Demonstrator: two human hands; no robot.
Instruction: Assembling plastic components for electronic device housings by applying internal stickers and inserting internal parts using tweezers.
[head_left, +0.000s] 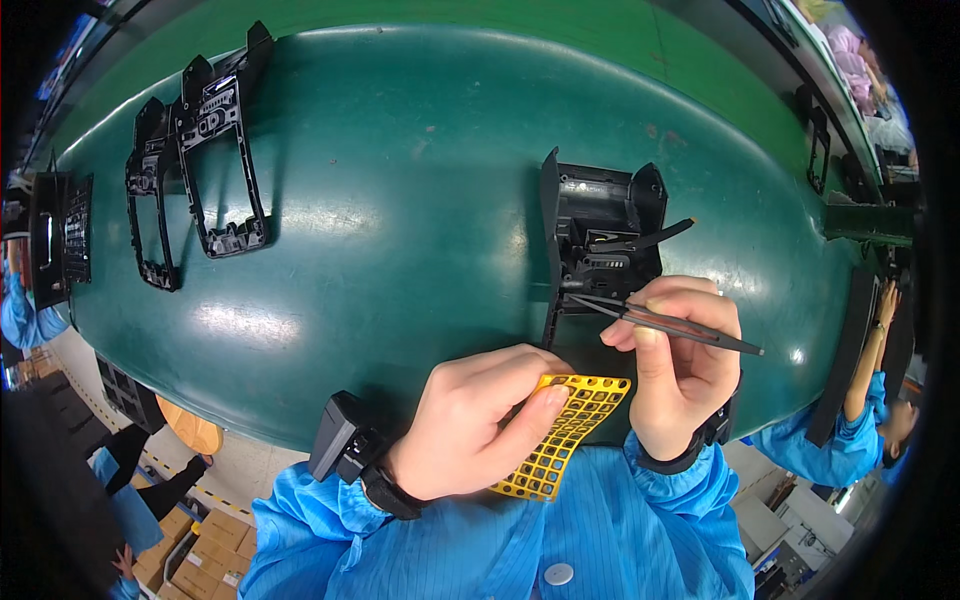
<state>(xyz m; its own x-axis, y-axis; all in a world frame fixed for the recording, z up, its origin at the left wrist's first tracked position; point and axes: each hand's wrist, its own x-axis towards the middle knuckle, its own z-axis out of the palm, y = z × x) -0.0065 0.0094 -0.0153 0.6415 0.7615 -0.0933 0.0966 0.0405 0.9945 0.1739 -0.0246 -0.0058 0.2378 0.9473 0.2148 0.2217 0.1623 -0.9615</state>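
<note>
Between the thumb and fingers of my left hand [480, 420] is a yellow sheet [575, 430] with rows of small dark squares, tilted in front of my chest. My right hand [690, 360] pinches a pair of black tweezers [680, 328]; their tips point left, over the lower part of a black plastic housing [600, 220]. Whether the tips touch the housing or hold anything, I cannot make out. A dark slim bar [645, 238] with a brownish end lies across the housing. The housing rests on the green table just beyond my hands.
Two black plastic frames [225, 160] [150, 200] lie at the far left of the green table [400, 200]. A black slotted part [75, 230] is at the left edge. On the right, a co-worker in a blue sleeve [835, 435] reaches beside the table. Cardboard boxes [205, 560] stand on the floor lower left.
</note>
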